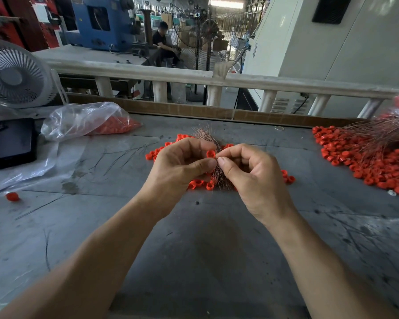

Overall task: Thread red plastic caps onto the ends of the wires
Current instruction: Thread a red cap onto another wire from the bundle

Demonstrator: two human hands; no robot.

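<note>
My left hand point(182, 162) pinches a red plastic cap point(210, 154) between thumb and fingers, and a bundle of thin copper wires point(205, 134) runs through the same hand. My right hand point(251, 173) meets it from the right, thumb and forefinger pinching a wire end right at the cap. Both hands hover above a scatter of loose red caps point(197, 184) on the grey table point(194, 249). The wire's tip is hidden between the fingertips.
A large heap of red caps with wires point(366, 157) lies at the right. A clear plastic bag of caps point(90, 123) sits at the left, beside a black tablet point(10, 143) and a white fan point(14, 74). One stray cap point(12, 196) lies near the left edge.
</note>
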